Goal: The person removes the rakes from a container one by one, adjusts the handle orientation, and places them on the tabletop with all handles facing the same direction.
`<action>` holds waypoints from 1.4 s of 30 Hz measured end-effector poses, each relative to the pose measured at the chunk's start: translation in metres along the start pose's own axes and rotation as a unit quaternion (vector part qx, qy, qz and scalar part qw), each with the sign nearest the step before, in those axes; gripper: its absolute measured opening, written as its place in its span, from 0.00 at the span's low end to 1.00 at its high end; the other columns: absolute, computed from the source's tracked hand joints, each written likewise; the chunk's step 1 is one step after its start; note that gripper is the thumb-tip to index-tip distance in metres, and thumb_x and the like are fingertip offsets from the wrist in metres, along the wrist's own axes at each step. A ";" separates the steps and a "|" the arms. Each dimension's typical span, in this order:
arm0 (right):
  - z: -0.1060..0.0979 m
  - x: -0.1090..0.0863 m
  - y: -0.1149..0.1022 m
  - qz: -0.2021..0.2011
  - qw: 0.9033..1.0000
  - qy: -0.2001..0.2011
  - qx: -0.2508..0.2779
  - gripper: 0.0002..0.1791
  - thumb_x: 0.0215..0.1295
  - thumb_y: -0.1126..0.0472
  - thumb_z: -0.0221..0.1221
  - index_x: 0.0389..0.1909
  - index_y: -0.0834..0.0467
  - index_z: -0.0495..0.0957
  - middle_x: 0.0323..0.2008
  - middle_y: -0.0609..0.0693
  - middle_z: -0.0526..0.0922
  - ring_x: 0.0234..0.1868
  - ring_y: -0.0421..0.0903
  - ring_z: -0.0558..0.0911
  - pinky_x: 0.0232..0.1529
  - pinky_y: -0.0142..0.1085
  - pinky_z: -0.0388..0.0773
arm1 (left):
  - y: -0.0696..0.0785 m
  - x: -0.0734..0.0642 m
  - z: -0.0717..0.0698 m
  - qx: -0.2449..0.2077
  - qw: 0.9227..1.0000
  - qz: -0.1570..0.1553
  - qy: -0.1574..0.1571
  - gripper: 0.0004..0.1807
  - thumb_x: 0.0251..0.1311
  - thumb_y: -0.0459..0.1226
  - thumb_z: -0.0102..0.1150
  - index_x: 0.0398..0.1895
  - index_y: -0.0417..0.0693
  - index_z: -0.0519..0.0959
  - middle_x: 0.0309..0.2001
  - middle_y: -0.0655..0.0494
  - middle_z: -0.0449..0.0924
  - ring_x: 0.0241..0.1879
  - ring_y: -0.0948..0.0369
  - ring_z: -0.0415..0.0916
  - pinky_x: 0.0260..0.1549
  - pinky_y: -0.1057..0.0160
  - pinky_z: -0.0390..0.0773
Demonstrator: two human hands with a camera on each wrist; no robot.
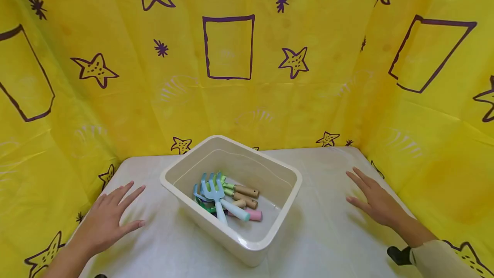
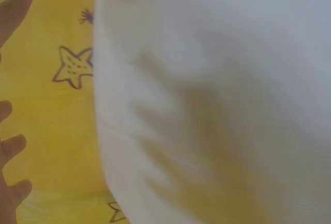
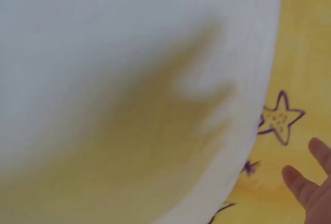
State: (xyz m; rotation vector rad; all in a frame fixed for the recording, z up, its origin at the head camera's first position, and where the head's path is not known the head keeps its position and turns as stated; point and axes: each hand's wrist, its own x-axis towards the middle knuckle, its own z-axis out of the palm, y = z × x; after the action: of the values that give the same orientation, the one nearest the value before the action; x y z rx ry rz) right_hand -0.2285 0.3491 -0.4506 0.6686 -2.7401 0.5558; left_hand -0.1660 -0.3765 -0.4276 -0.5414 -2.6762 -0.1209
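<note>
Head view: cream tub (image 1: 247,168) holds garden tools (image 1: 245,191), blue fork (image 1: 213,193) uppermost; hands (image 1: 108,218) (image 1: 373,200) flank it, fingers spread.

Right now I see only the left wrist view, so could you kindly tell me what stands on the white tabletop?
Observer: The head view shows a cream bin standing on the white tabletop.
Operator: Thank you; is either hand touching it?
Observer: No, the left hand and the right hand are both apart from it, one on each side.
Operator: And could you say what lies inside, please?
Observer: A light blue fork lies over other tools, with two brown handles and a pink handle showing beside it.
</note>
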 end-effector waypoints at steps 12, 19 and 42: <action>-0.028 0.044 -0.047 -0.021 0.996 0.030 0.086 0.44 0.64 0.56 0.63 0.76 0.50 0.50 0.75 0.58 0.50 0.71 0.64 0.52 0.57 0.70 0.55 | 0.028 0.031 -0.021 -0.058 0.997 -0.003 0.044 0.45 0.52 0.52 0.68 0.74 0.64 0.60 0.69 0.47 0.63 0.59 0.41 0.66 0.49 0.35 0.65; -0.033 0.066 -0.067 -0.058 0.995 0.026 0.076 0.43 0.63 0.54 0.64 0.75 0.51 0.54 0.73 0.59 0.54 0.68 0.64 0.59 0.55 0.67 0.62 | 0.043 0.044 -0.023 -0.125 0.991 -0.013 0.050 0.46 0.51 0.49 0.70 0.74 0.63 0.59 0.70 0.53 0.62 0.64 0.43 0.62 0.50 0.33 0.64; -0.046 0.131 -0.141 -0.142 0.988 -0.026 0.047 0.41 0.63 0.43 0.61 0.74 0.46 0.57 0.73 0.52 0.58 0.67 0.57 0.66 0.57 0.61 0.67 | 0.074 0.086 -0.006 -0.347 0.935 -0.070 0.039 0.34 0.63 0.37 0.57 0.73 0.53 0.61 0.68 0.44 0.62 0.58 0.45 0.66 0.49 0.35 0.70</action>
State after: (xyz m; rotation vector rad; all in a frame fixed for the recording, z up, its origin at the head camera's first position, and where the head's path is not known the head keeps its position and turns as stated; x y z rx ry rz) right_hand -0.2650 0.2023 -0.3220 1.0890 -2.6123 0.6080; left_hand -0.2075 -0.2789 -0.3865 -0.5233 -2.5385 -1.1296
